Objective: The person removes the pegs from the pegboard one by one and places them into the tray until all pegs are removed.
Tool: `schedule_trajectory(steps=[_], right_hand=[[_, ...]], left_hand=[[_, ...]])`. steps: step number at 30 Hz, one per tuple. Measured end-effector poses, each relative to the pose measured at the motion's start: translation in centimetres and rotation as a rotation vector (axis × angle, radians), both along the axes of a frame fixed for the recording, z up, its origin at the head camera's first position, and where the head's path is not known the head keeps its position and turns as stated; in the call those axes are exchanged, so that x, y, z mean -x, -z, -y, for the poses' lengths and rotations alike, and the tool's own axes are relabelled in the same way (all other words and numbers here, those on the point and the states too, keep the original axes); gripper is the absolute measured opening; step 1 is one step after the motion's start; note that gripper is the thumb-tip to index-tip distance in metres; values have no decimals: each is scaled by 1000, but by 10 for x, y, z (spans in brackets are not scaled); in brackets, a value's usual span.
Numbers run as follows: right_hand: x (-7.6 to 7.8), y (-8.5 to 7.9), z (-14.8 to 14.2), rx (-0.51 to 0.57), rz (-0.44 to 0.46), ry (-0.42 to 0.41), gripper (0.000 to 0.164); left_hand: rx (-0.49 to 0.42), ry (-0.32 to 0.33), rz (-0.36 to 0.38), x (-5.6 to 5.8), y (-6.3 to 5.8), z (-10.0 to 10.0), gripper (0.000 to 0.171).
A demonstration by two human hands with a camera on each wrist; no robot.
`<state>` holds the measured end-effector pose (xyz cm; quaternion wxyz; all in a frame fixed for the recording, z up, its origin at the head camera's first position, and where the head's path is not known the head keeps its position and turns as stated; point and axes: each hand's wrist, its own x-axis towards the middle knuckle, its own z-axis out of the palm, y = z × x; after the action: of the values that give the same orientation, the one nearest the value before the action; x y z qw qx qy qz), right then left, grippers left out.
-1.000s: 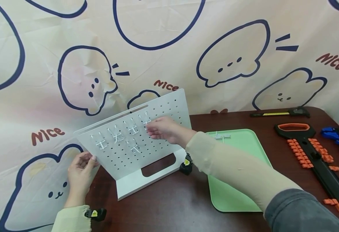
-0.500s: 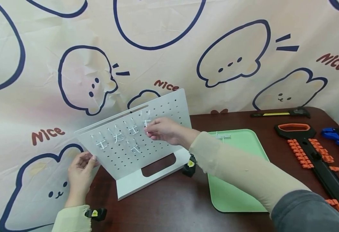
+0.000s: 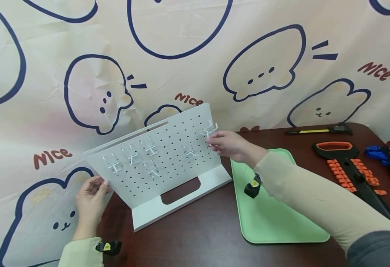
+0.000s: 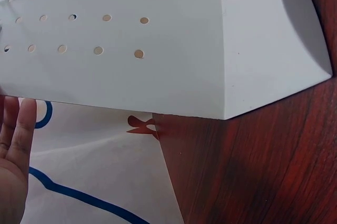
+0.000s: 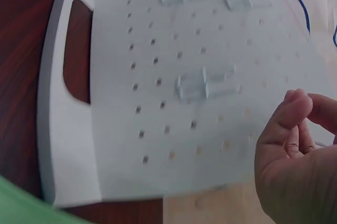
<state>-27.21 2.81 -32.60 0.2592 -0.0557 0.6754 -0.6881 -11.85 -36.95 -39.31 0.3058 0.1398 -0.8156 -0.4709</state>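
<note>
A white pegboard [image 3: 178,163] stands tilted on its folded base, with several white wire hooks [image 3: 190,152] hanging in its holes. My left hand [image 3: 90,202] grips the board's left edge, thumb in front; in the left wrist view the fingers [image 4: 21,129] meet that edge from below. Near the board's upper right edge, my right hand [image 3: 229,146] pinches a white wire hook [image 3: 209,130], whose bent prongs point upward. That hook cannot be made out in the right wrist view, where the right hand [image 5: 295,150] appears beside the perforated face.
A green tray [image 3: 281,222] lies right of the board, partly under my right forearm; a white hook end [image 3: 244,167] shows in it. Farther right are a black-and-orange tool rack [image 3: 358,178], a blue-handled tool [image 3: 386,157] and a black-and-yellow tool [image 3: 318,131]. A printed cloth hangs behind.
My right hand has moved right, carrying a hook away from the board's upper middle. A hook at the board's right, earlier behind the hand, now shows. My left hand stays at the edge.
</note>
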Motion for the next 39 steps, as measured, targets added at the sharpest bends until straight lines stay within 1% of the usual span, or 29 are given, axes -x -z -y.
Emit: schedule_trajectory(steps=[2,4,9,15,18,22,24,27,30,34,39], right_hand=[[3,6,-13,-8,-1,21,31],[7,11,-26,-17,-9,39,29],[15,25,-58,-44,-19,54,24],[18,41,-92,-47,-16,94,23],[19,49,-106,-66,-13,116,24],[19,59,-119,-126,0,149,27],[19,65,-125,-154,3,161,31],[18,72,-132,-184,-7,164,39],[18,78,-139,-197,-15,162,42],[17,84,-146,-208,-21,164,42],[17,86,-150,-244,-32,165,43]], left_hand=[[-1,2,0,0,0,0,22],[-2,0,4,-1,1,0,22],[-4,-9,5,-1,1,1,22],[-3,-7,-5,1,1,4,21],[-5,-4,-12,2,1,4,21],[-13,-1,-14,2,1,4,20],[-19,0,-13,1,2,4,20],[-24,1,-9,1,2,4,21],[-26,-2,-1,1,2,3,21],[-32,-7,3,2,2,3,21],[-36,-2,-5,2,1,2,20]])
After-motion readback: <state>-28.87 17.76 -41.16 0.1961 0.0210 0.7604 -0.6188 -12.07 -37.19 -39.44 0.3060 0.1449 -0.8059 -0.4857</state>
